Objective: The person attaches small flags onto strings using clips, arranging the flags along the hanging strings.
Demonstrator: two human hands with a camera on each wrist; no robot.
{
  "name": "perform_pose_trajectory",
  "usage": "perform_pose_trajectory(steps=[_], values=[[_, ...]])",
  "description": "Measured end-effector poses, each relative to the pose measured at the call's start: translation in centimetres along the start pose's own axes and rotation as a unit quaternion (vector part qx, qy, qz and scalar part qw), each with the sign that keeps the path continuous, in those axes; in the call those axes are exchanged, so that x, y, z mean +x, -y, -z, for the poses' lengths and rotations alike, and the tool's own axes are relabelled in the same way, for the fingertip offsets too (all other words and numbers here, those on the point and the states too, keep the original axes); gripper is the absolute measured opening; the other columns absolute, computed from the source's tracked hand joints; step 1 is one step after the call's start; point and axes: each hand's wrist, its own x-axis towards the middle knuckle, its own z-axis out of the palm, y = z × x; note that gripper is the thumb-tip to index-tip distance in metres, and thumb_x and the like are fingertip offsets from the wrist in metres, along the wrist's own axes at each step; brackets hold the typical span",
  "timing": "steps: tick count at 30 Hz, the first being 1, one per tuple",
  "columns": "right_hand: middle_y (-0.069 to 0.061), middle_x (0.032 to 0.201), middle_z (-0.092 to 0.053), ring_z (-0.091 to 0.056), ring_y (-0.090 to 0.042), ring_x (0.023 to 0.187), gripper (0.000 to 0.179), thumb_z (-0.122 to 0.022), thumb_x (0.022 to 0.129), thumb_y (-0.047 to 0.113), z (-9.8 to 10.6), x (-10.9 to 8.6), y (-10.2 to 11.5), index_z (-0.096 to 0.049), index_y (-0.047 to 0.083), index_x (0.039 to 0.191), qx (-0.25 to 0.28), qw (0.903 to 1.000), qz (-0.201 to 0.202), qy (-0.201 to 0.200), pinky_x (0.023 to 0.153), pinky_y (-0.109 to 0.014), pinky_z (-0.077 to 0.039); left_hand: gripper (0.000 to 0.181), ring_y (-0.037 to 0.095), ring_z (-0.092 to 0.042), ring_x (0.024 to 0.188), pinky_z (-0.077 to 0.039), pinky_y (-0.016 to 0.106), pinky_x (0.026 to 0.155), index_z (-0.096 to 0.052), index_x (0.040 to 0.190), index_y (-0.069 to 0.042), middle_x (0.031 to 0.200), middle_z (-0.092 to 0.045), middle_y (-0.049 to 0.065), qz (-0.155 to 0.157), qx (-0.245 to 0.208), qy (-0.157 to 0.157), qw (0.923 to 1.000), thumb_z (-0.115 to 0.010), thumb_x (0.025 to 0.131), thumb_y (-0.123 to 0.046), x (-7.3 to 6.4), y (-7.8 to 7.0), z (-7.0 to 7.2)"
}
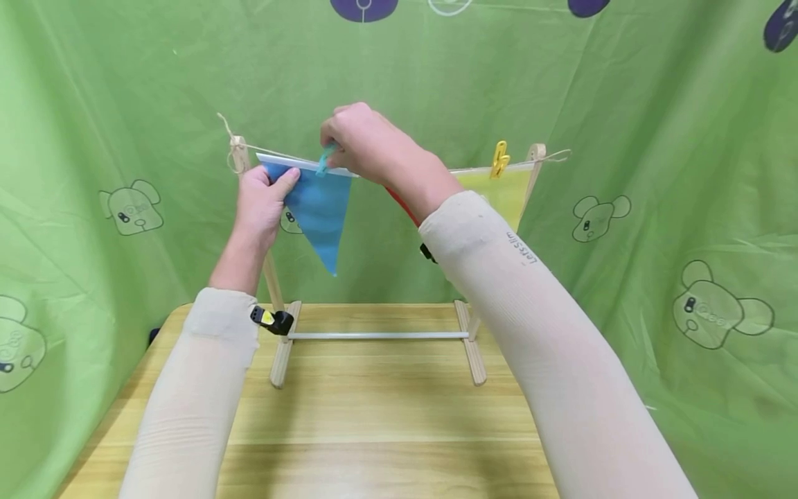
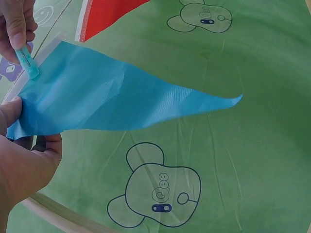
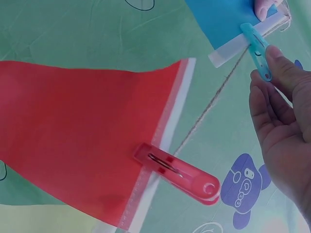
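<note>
A blue triangular pennant (image 1: 321,208) with a white top strip hangs at the left part of the twine (image 3: 214,104). My left hand (image 1: 264,201) pinches its upper left corner, thumb in front. In my right hand (image 1: 368,142) a light-blue clothespin (image 3: 257,51) is pinched between thumb and fingers, its jaws over the white strip and the twine. Beside it hangs a red pennant (image 3: 92,141), held to the twine by a red clothespin (image 3: 180,174); in the head view my right forearm hides most of it.
A yellow pennant (image 1: 495,194) hangs at the right under a yellow clothespin (image 1: 500,159). The twine is tied to wooden posts of a stand with a white crossbar (image 1: 380,335), standing on a wooden table (image 1: 374,423). Green curtain (image 1: 623,138) surrounds it.
</note>
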Motion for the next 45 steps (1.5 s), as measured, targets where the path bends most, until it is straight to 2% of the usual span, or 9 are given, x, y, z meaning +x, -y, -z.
perform_pose_trajectory(steps=[6,12,22,31,45], values=[[-0.016,0.128,-0.065,-0.061,-0.028,0.119,0.035,-0.068,0.101,0.020,-0.3,0.1,-0.1,-0.067,0.000,0.128,0.010,0.9999,0.002,-0.003,0.104,-0.036,-0.052,0.006,0.011,-0.066,0.093,-0.056,0.022,0.090,-0.067,0.097,-0.008,0.093,-0.067,-0.002,-0.006,0.003,0.003,1.0000,-0.066,0.098,-0.002,0.0,-0.1,0.2],[-0.018,0.132,-0.062,-0.060,-0.030,0.121,0.037,-0.062,0.104,0.021,-0.8,0.0,-0.4,-0.064,-0.001,0.134,0.024,0.9997,-0.001,-0.010,0.105,-0.037,-0.051,0.004,0.011,-0.067,0.092,-0.057,0.021,0.087,-0.066,0.099,-0.004,0.092,-0.069,-0.002,-0.001,0.002,0.005,1.0000,-0.069,0.097,-0.003,-0.3,0.0,0.3],[-0.018,0.136,-0.061,-0.060,-0.030,0.123,0.039,-0.060,0.104,0.021,-1.4,0.0,-0.7,-0.061,-0.001,0.136,0.045,0.9987,0.006,-0.020,0.107,-0.037,-0.051,0.006,0.010,-0.067,0.092,-0.058,0.020,0.087,-0.067,0.098,-0.006,0.092,-0.070,-0.002,0.006,-0.009,0.012,0.9999,-0.064,0.099,0.000,-0.3,0.3,0.4],[-0.018,0.134,-0.062,-0.061,-0.029,0.120,0.039,-0.062,0.104,0.022,-1.7,-0.3,-0.9,-0.062,-0.002,0.135,0.065,0.9973,0.016,-0.030,0.104,-0.037,-0.052,0.005,0.011,-0.069,0.094,-0.058,0.022,0.090,-0.067,0.103,-0.005,0.095,-0.071,-0.003,0.026,-0.010,0.023,0.9994,-0.066,0.099,-0.003,-0.4,0.4,0.5],[-0.015,0.141,-0.058,-0.062,-0.024,0.122,0.044,-0.060,0.106,0.023,-2.1,-0.5,-0.8,-0.053,0.002,0.144,0.093,0.9949,0.019,-0.032,0.104,-0.033,-0.052,0.007,0.012,-0.071,0.088,-0.060,0.021,0.081,-0.069,0.102,-0.007,0.094,-0.072,-0.002,0.022,-0.029,0.024,0.9990,-0.067,0.098,-0.002,-0.6,0.8,0.7]])
